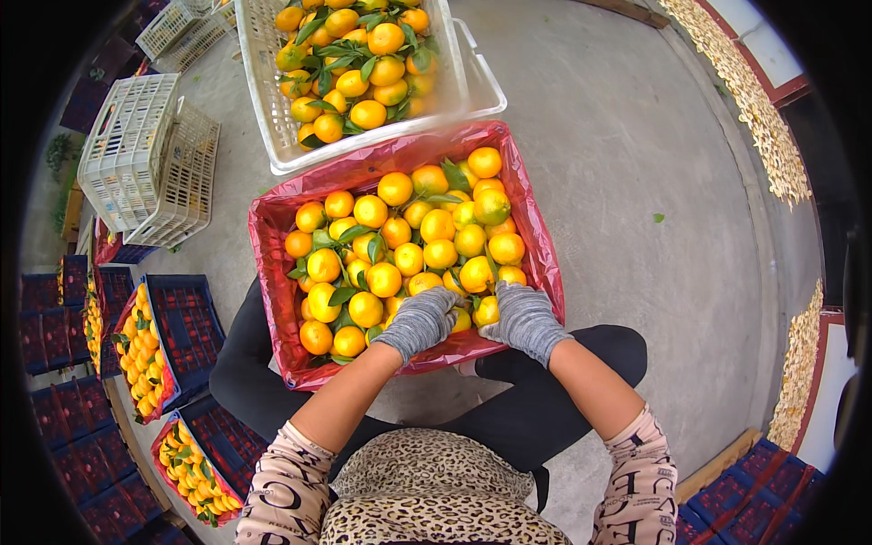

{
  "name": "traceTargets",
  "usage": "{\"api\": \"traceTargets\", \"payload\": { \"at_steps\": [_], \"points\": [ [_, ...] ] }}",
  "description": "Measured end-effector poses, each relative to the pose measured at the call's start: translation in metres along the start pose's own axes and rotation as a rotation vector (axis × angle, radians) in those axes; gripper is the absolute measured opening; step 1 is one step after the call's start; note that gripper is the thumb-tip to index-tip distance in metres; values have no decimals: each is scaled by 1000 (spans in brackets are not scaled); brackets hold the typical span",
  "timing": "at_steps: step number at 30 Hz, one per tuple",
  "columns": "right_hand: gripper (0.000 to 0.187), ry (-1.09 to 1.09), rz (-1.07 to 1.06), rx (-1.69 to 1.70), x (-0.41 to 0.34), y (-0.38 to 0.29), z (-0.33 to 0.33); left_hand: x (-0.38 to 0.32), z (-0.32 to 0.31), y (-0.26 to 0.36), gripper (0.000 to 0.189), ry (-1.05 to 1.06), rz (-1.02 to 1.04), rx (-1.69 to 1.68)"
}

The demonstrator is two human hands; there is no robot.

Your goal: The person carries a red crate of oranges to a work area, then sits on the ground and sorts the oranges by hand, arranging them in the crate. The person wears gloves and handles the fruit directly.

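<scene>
Before me is a crate lined with red plastic film (543, 252), filled with mandarins (409, 259), some with green leaves attached. My left hand (424, 319), in a grey knit glove, reaches into its near side, fingers curled against the fruit. Close to the near right corner, my right hand (528, 317), gloved alike, rests beside a mandarin (486, 311). The fingertips of both hands are partly hidden, so whether either grips a fruit is unclear. Just beyond stands a white plastic crate (262, 116) of leafy mandarins (354, 82).
White crates (129, 150) are stacked on the left. Below them stand blue crates (180, 334) and red-lined ones full of mandarins (142, 354). More blue crates (756, 490) sit at lower right. Pale flat pieces (756, 102) lie in a strip along the concrete floor's (627, 170) right edge.
</scene>
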State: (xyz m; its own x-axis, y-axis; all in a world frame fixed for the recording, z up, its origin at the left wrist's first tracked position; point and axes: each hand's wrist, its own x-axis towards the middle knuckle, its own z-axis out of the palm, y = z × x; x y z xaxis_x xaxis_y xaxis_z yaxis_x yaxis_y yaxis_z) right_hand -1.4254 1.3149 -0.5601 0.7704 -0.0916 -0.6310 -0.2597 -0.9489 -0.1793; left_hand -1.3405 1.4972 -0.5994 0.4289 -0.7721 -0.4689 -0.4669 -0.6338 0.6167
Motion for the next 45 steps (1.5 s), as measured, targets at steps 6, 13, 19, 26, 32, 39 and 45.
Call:
{"api": "traceTargets", "payload": {
  "at_steps": [6, 13, 19, 26, 32, 39, 45],
  "points": [
    [80, -72, 42, 286, 9, 26, 2, 7, 7, 13, 46, -27, -127, 239],
    [75, -60, -361, 1376, -3, 65, -16, -1, 7, -9, 48, -34, -44, 41],
    [72, -172, -376, 1022, 9, 41, 4, -16, 9, -27, 54, 38, 6, 38],
    [75, 106, 96, 227, 7, -27, 18, -28, 10, -27, 57, 127, 73, 67],
    [58, -1, 67, -59, 17, -41, 12, -33, 16, -29, 53, 147, 72, 123],
    [66, 47, 184, 46, 39, -40, 26, -33, 12, -24, 51, 141, 73, 207],
    [63, 18, 101, 113, 33, -26, 32, -32, 6, -25, 56, 122, 101, 169]
  ]
}}
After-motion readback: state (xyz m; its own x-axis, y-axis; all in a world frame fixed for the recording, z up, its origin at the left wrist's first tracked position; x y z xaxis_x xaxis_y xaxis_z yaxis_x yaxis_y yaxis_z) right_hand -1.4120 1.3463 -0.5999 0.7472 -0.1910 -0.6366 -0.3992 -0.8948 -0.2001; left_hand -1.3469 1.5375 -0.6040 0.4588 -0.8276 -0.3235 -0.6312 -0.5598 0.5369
